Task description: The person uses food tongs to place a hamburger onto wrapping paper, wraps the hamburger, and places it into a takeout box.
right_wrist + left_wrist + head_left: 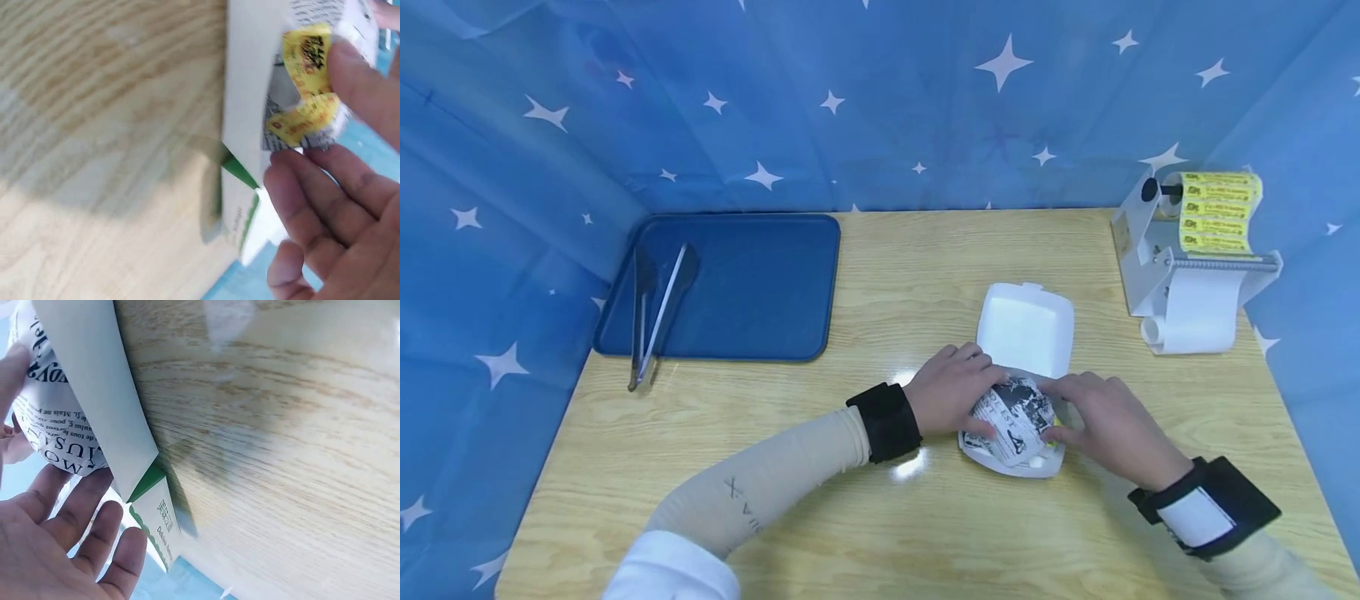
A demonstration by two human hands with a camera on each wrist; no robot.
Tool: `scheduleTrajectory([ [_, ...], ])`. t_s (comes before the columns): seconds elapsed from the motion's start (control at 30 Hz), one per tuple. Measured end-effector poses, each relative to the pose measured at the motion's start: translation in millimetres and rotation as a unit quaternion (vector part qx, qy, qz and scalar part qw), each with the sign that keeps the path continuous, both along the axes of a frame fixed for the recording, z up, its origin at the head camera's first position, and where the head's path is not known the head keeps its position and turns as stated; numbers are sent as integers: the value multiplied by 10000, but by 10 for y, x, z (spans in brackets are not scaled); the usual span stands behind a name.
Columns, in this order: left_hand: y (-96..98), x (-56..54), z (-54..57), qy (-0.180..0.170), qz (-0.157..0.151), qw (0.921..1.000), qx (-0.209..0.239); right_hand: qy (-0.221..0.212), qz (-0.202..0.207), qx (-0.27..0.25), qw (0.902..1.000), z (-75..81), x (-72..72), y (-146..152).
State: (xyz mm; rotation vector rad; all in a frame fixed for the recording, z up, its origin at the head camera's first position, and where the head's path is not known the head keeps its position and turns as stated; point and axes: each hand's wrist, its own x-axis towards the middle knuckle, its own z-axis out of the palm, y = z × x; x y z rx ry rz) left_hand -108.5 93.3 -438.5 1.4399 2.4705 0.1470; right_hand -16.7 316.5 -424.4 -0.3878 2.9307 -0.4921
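Inside a small white clamshell box, whose lid lies back, sits a rounded parcel wrapped in newsprint-patterned paper. My left hand grips its left side, thumb toward the front and fingers at the back. From the right, my right hand holds the opposite side between thumb and fingers. The right wrist view shows a yellow sticker on the wrap near that thumb. In the left wrist view the parcel bulges above the box wall. The parcel's underside is hidden.
On the left of the wooden table lies a blue tray, with metal tongs resting across its front edge. A label dispenser with a roll of yellow stickers stands at the back right. Blue star-patterned curtains enclose the table.
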Motion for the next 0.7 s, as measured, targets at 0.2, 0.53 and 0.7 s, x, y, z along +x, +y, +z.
scheduleTrajectory([
  [0.2, -24, -27, -60, -65, 7, 10000, 39, 304, -106, 164, 9993, -90, 7, -65],
  [0.53, -170, -203, 10, -406, 513, 9974, 304, 416, -530, -1001, 9927, -227, -49, -36],
  [0.7, -237, -381, 64, -1289, 1245, 9720, 1517, -198, -1304, -2130, 9681, -93, -249, 116],
])
